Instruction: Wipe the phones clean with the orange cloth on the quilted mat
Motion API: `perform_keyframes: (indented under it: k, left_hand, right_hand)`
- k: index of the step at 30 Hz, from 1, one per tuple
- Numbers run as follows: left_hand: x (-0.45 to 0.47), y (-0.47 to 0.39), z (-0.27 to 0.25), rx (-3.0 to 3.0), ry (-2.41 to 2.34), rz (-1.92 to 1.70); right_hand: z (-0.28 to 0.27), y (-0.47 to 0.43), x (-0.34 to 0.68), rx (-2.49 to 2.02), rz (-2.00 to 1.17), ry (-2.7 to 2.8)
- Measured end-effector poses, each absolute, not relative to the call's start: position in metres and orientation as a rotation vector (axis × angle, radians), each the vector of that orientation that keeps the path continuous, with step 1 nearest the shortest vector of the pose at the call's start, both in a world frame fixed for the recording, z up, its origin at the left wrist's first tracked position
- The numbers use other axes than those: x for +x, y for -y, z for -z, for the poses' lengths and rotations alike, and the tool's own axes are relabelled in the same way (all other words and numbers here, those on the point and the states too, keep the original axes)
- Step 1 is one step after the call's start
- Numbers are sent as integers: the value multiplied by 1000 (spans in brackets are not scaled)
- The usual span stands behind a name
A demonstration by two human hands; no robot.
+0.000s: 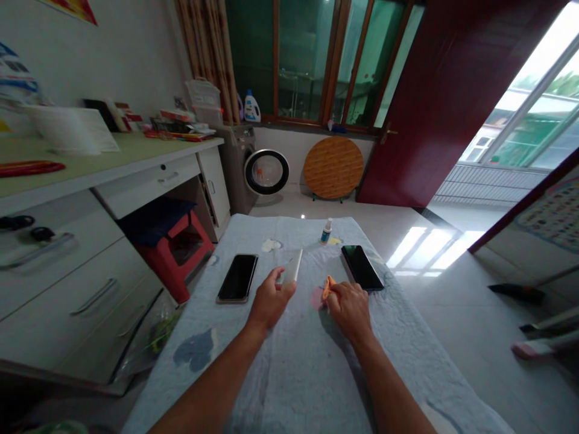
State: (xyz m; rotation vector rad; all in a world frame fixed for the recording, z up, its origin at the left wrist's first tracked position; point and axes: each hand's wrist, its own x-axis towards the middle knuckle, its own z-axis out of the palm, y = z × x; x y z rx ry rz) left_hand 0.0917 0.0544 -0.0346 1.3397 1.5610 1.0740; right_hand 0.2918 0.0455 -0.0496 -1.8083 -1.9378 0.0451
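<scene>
My left hand (pixel 271 296) grips a thin white phone-shaped slab (pixel 293 266) by its lower end, tilted up off the cloth. Pinched in my right hand (pixel 350 307) is a small orange cloth (pixel 329 287), held low over the table covering. A dark-screened phone (pixel 237 277) lies flat to the left of my left hand. Another black phone (pixel 362 267) rests just beyond my right hand, whose fingers come close to its edge. Farther back stands a small spray bottle (pixel 325 231), upright, with a white top and a blue label.
A pale blue patterned cloth (pixel 298 374) covers the table. On the left are a white desk (pixel 136 163) and a red stool (pixel 181 253). A washing machine (pixel 235 163) with its door open, a round wooden tabletop (pixel 333 167) and a dark red door (pixel 420 108) stand behind.
</scene>
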Motion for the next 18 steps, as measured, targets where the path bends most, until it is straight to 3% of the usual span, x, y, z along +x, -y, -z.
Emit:
perform_keyframes:
  k: [6,10,18]
  left_hand:
    - [95,-56,39,576,-968,-1260]
    - [102,-52,37,475,-819,-1232]
    - [117,-32,31,1001,-563,-1171]
  right_hand:
    - [41,-42,290,-1701,50,1815]
    - [33,-38,286,-1508,114,1696]
    - [42,-27,263,-1319,-492,1714]
